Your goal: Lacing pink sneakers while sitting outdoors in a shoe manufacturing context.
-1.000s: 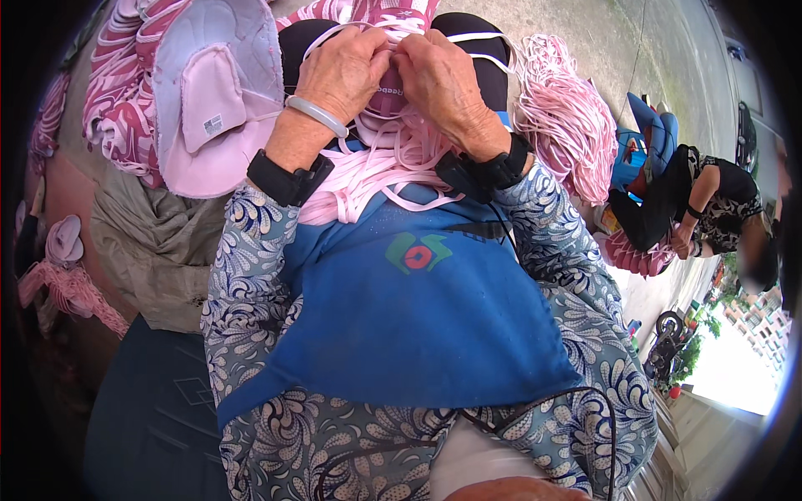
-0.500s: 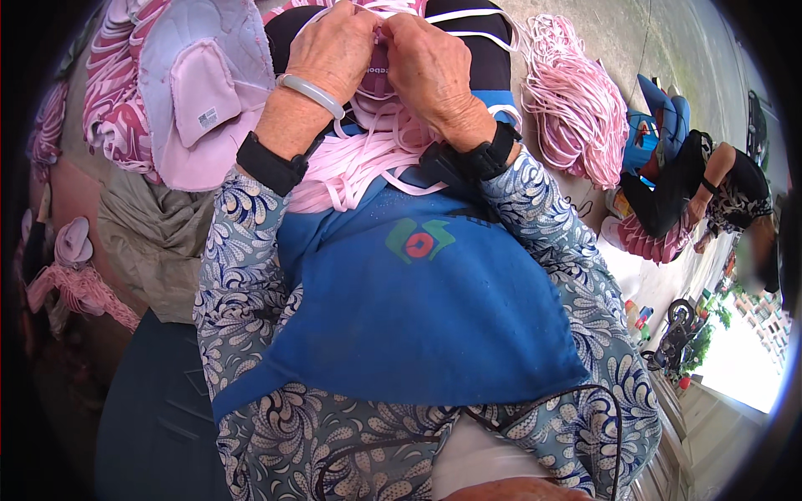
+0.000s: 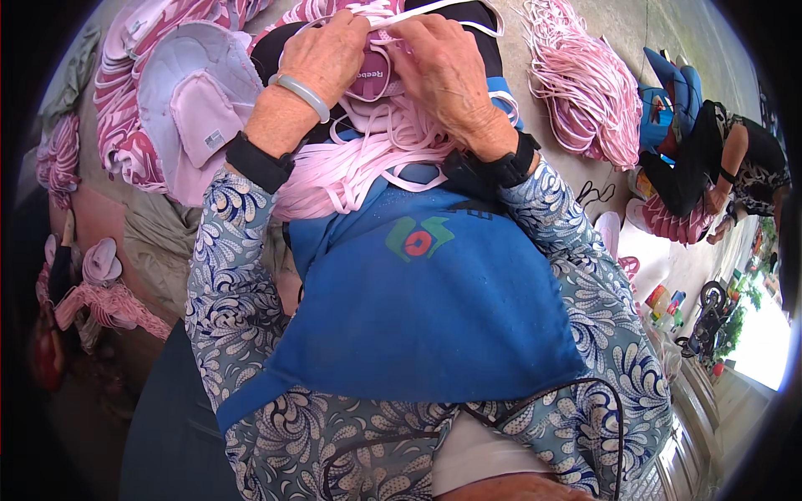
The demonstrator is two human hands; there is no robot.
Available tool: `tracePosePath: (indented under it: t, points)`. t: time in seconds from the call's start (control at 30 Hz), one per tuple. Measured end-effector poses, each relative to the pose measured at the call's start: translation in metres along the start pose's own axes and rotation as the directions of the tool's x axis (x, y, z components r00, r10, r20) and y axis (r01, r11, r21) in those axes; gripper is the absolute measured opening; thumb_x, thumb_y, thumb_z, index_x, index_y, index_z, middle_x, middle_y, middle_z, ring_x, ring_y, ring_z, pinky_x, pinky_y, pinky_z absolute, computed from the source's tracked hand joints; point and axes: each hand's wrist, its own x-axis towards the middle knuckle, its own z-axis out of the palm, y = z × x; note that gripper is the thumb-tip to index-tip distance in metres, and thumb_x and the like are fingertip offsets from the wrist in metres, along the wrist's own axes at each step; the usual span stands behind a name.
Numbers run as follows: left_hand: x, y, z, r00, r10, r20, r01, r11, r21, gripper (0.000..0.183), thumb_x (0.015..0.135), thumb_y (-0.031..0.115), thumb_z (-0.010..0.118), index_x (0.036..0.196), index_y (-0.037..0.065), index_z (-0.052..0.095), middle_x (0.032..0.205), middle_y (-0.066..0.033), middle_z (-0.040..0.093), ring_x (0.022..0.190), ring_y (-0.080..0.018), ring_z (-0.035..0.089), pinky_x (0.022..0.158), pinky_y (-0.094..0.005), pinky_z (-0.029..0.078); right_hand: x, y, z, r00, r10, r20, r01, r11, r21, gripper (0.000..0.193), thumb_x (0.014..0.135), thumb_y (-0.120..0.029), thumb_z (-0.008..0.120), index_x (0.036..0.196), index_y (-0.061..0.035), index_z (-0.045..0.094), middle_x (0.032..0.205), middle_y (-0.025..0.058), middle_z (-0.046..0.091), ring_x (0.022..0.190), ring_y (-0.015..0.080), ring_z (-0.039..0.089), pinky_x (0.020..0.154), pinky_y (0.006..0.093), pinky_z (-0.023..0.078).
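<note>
A pink shoe upper with a darker tongue lies over my lap at the top of the view, between my two hands. My left hand is closed at its left edge, fingertips pinching a pale pink shoelace that runs off to the right. On the other side, my right hand has bent fingers and thumb closed on the upper's edge; its fingertips are partly hidden. Below the tongue, a bundle of loose pale pink laces spreads over my blue apron.
Stacked pink and white shoe uppers stand at the left. A large pile of pink laces lies at the right. Farther right a person sits handling pink uppers. More pink pieces are at the far left.
My hands have drawn slightly apart and lower in view, showing more of the tongue. The lace now stretches above my right hand. The surroundings have shifted with my head.
</note>
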Motion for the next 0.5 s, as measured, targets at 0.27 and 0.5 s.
tracePosePath:
  t: [0.27,0.5]
  points:
    - [-0.004,-0.003,-0.017,0.986,-0.088,0.14,0.101,0.991,-0.086,0.014,0.079,0.015,0.056,0.089,0.005,0.058,0.088,-0.0174,0.063,0.081,-0.0349,0.062,0.071,-0.0435,0.051,-0.025,-0.007,-0.016,0.999,0.025,-0.03,-0.017,0.969,0.246,0.016,0.076,-0.011,0.065,0.09,-0.0056,0.062,0.086,0.0089,0.057,0.084,0.0275,0.056,0.073,0.0355,0.046]
    - [-0.034,-0.031,-0.072,0.764,0.003,0.645,0.594,-0.392,-0.702,0.02,0.093,0.023,0.043,0.079,0.008,0.044,0.06,0.0045,0.034,0.036,-0.0027,0.026,0.03,-0.018,0.024,-0.013,-0.033,-0.015,0.988,-0.143,0.063,0.105,0.907,0.408,0.033,0.075,-0.019,0.068,0.102,-0.0033,0.057,0.097,0.0112,0.055,0.092,0.0288,0.055,0.08,0.0372,0.045]
